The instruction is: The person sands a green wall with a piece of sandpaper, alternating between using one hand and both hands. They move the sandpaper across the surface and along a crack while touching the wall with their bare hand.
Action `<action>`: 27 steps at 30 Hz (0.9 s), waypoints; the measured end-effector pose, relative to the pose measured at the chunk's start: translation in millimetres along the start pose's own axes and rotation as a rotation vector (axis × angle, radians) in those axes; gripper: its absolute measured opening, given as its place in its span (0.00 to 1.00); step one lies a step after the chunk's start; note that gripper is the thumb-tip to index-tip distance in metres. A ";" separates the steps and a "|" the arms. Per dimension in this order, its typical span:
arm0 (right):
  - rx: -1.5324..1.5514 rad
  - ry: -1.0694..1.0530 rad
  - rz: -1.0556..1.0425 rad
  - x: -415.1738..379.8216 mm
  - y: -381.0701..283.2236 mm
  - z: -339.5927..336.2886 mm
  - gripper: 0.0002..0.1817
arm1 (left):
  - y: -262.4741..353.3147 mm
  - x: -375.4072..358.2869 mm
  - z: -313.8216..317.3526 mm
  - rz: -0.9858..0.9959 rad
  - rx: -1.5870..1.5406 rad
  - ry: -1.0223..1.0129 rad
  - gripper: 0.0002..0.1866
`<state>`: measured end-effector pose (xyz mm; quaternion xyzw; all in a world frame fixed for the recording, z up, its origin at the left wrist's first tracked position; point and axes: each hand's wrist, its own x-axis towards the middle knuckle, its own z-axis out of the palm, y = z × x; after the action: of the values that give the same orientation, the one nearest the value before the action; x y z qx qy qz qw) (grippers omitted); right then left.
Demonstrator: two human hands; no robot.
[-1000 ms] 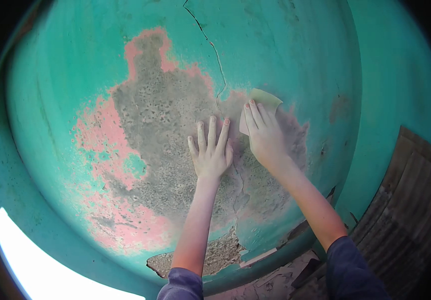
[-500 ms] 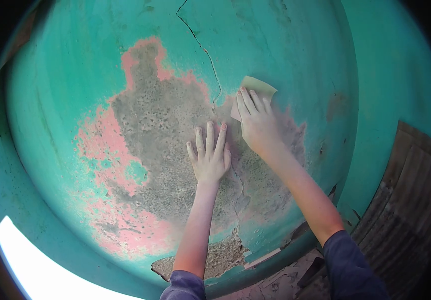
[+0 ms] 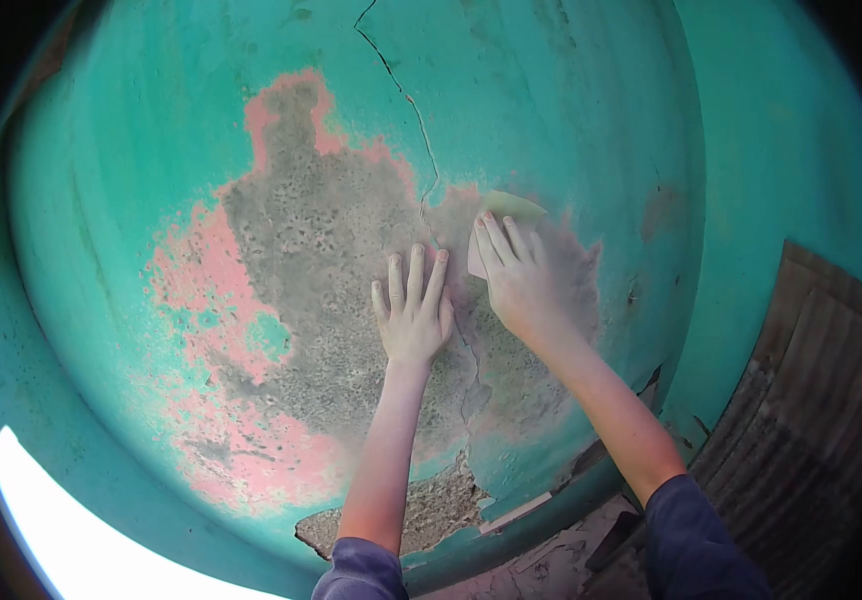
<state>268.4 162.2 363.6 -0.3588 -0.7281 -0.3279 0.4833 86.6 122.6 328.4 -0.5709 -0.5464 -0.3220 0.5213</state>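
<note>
My left hand (image 3: pixel 413 322) lies flat on the bare grey patch (image 3: pixel 321 240) of a green painted wall (image 3: pixel 571 90), fingers spread and holding nothing. To its right and a little higher, my right hand (image 3: pixel 517 280) presses a pale sheet of sandpaper (image 3: pixel 517 206) against the wall. The sheet's upper edge sticks out past the fingertips, and the palm hides the rest. Pink undercoat (image 3: pixel 216 260) borders the grey patch, mostly on the left. Whitish dust coats both hands.
A thin crack (image 3: pixel 419 115) runs down the wall between my hands. Near the bottom, a broken hole (image 3: pixel 441 512) exposes rough material. Rusty corrugated sheet metal (image 3: pixel 811 390) leans at the lower right. Bright light (image 3: pixel 61 520) enters at the lower left.
My right hand has slid down the wall with the sandpaper. My left hand has stayed in place on the grey patch. The view has shifted slightly.
</note>
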 end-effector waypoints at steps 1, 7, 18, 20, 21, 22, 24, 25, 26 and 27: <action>-0.012 0.003 -0.011 0.0 0.4 -1.8 0.34 | 0.3 -2.6 0.6 0.005 -0.004 0.000 0.31; 0.003 0.008 0.025 21.2 2.2 -4.9 0.34 | -0.1 -12.4 -0.8 0.007 -0.047 0.018 0.30; -0.015 -0.014 0.054 9.6 -10.6 -7.0 0.34 | 4.6 -32.5 -8.4 -0.042 -0.141 -0.113 0.31; -0.022 -0.035 0.036 0.5 -10.3 -1.1 0.34 | 4.6 -36.3 -6.8 -0.039 -0.152 -0.112 0.31; -0.029 -0.018 0.029 5.9 -7.0 -0.5 0.34 | 5.5 -38.8 -6.5 -0.033 -0.160 -0.111 0.32; -0.036 -0.002 0.024 11.6 -4.2 -1.4 0.34 | 7.2 -40.0 -8.6 -0.031 -0.166 -0.117 0.32; -0.060 0.007 0.038 33.5 -0.4 -5.1 0.34 | 8.0 -39.3 -12.1 -0.045 -0.184 -0.171 0.33; -0.082 0.023 0.048 41.3 -0.9 -6.7 0.34 | 7.7 -39.1 -12.0 -0.042 -0.185 -0.169 0.33; -0.085 0.024 0.051 36.2 -4.3 -3.9 0.34 | 8.0 -40.8 -12.0 -0.045 -0.200 -0.174 0.33; -0.036 0.025 0.057 25.1 -9.0 0.6 0.33 | 8.4 -41.7 -11.5 -0.049 -0.217 -0.176 0.34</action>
<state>253.6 163.1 385.8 -0.3838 -0.7054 -0.3313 0.4953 88.8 100.9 290.1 -0.6365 -0.5657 -0.3404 0.3987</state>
